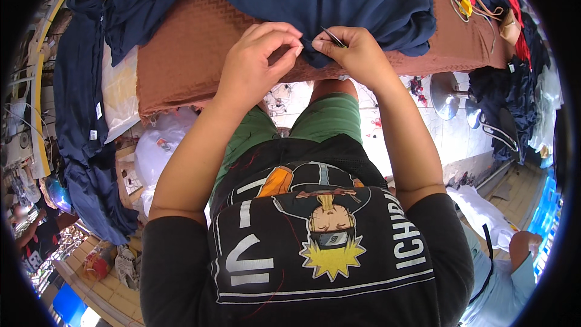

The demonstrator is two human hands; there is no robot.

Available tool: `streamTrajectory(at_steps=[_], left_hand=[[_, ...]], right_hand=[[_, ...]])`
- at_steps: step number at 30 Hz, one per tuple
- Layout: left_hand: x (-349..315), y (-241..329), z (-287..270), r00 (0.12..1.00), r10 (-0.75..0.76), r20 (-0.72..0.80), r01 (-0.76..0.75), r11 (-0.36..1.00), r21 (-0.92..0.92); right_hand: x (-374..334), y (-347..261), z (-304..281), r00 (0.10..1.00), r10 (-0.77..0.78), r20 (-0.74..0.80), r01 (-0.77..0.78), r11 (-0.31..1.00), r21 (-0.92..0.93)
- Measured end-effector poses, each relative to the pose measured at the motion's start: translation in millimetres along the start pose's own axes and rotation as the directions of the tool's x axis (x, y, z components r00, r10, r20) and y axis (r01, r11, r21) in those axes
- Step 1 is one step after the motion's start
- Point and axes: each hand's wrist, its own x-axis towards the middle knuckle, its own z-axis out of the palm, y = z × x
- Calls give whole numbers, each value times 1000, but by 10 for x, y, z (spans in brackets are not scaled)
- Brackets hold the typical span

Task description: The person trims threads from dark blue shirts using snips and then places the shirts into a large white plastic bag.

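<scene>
Navy blue fabric (363,0) lies bunched over a table covered with a brown patterned cloth (187,42). At the fabric's near edge, my left hand (261,54) has thumb and forefinger pinched together, and whatever is between the tips is too small to make out. Close on its right, my right hand (354,51) is closed around a small dark pair of thread snips (334,37), the point showing toward the far left. The right fingertips are against the navy fabric, whose lower fold hangs between the two hands.
More navy garments (82,103) hang off the left side. A cord with a yellow piece (465,3) lies at the table's right end, beside red fabric. A round metal stool base (445,95) stands on the scrap-littered floor. Another person in light blue (502,290) is at lower right.
</scene>
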Motion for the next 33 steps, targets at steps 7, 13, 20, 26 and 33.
streamTrajectory(at_steps=[7, 13, 20, 26, 33], left_hand=[[78, -108, -37, 934, -260, 244, 336, 872, -356], [80, -126, -57, 933, -259, 251, 339, 866, -366], [63, -28, -205, 888, -270, 371, 319, 944, -77], [269, 365, -683, 612, -528, 589, 127, 800, 586], [239, -90, -42, 938, 279, 207, -345, 821, 456]], right_hand=[[-212, -520, -94, 964, -265, -32, 233, 893, -385], [-239, -611, -125, 881, -461, 107, 442, 720, -535], [-225, -654, -66, 859, -483, 170, 461, 586, -666], [-264, -634, -349, 898, -435, -65, 345, 789, -509], [-220, -128, -120, 969, -234, -77, 202, 935, -291]])
